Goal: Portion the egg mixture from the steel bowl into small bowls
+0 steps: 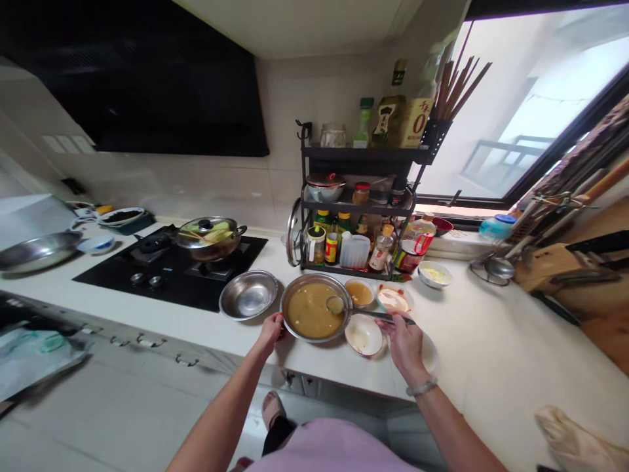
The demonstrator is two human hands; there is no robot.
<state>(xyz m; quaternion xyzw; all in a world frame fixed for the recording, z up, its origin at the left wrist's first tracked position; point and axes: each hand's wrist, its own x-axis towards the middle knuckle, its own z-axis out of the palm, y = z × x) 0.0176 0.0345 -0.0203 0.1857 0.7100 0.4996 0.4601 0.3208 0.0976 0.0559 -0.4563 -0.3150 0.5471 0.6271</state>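
Head view: the person's left hand (272, 329) is pinching the left rim of a steel basin (314, 339), which is standing on the white counter between another steel basin (249, 294) and a white bowl (364, 335). How firm this pinch is, one cannot tell. The right hand (407, 342) is closing its fingers around the handle of a ladle (361, 312); the scoop is lying at the brownish liquid (307, 311), toward the right side of the basin. Whether the handle is leaning on the rim is not clear. For good stirring or scooping, the left hand should be steadying the basin without tilting it, while the right should be moving slowly and level, because drips could be falling into the nearby bowls.
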